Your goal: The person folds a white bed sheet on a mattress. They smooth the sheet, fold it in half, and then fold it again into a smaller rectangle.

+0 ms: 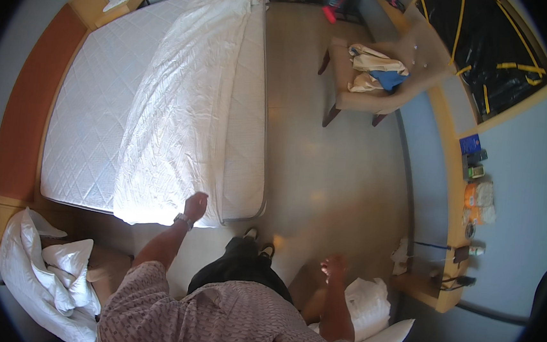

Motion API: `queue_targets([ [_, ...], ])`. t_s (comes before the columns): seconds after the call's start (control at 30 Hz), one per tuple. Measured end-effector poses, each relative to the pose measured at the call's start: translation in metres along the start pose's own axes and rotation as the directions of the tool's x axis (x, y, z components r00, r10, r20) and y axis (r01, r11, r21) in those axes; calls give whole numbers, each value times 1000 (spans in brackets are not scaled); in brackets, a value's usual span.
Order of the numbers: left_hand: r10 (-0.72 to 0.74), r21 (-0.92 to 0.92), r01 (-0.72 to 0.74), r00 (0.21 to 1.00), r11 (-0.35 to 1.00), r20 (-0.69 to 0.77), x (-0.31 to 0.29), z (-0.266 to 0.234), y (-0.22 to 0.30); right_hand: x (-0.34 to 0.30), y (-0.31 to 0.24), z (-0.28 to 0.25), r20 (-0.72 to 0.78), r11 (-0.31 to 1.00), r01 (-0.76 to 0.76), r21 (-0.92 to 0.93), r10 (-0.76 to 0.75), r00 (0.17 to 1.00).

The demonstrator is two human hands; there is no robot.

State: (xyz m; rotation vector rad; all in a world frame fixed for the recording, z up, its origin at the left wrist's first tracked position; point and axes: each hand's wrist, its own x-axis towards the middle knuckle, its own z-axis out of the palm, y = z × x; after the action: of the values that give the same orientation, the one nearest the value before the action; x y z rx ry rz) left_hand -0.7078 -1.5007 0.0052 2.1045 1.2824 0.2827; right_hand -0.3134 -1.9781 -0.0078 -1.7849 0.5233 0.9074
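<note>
A bed with a bare quilted mattress (98,112) lies to the left, and a rumpled white sheet (175,108) is spread lengthwise over part of it. My left hand (196,208), with a watch (183,220) on its wrist, appears over the sheet's near end. Its fingers curl out of sight, so I cannot tell whether it touches or grips the cloth. My right hand (334,267) is off to the right over the floor, fingers loosely bent and apart, with nothing in it. Beside that forearm is a white plastic-looking bundle (367,307).
White bedding (40,281) is heaped at the lower left; a white pillow (392,341) lies lower right. An upholstered chair (381,102) holds cream and blue cloths (378,70). Along the right wall runs a wooden ledge (454,204) with small packages. Floor (325,168) separates bed and ledge.
</note>
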Motion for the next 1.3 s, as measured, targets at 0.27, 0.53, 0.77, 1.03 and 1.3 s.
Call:
queue_targets([
  [0.27,-83,-41,73,929,996,-361,161,41,21,38,-113,51,135,980,-62,-188,88,987],
  [0.53,-424,-24,456,807,890,-412,253,63,32,102,-239,98,164,956,-111,-273,160,973],
  [0.77,-526,-52,552,756,832,-391,263,57,30,152,-346,166,162,801,0,-598,121,979],
  [1.03,-328,19,378,825,925,-460,228,48,92,200,-432,254,272,736,108,-669,107,956],
  [1.3,-694,195,707,706,680,-143,272,43,113,275,-522,311,398,702,197,-685,133,908],
])
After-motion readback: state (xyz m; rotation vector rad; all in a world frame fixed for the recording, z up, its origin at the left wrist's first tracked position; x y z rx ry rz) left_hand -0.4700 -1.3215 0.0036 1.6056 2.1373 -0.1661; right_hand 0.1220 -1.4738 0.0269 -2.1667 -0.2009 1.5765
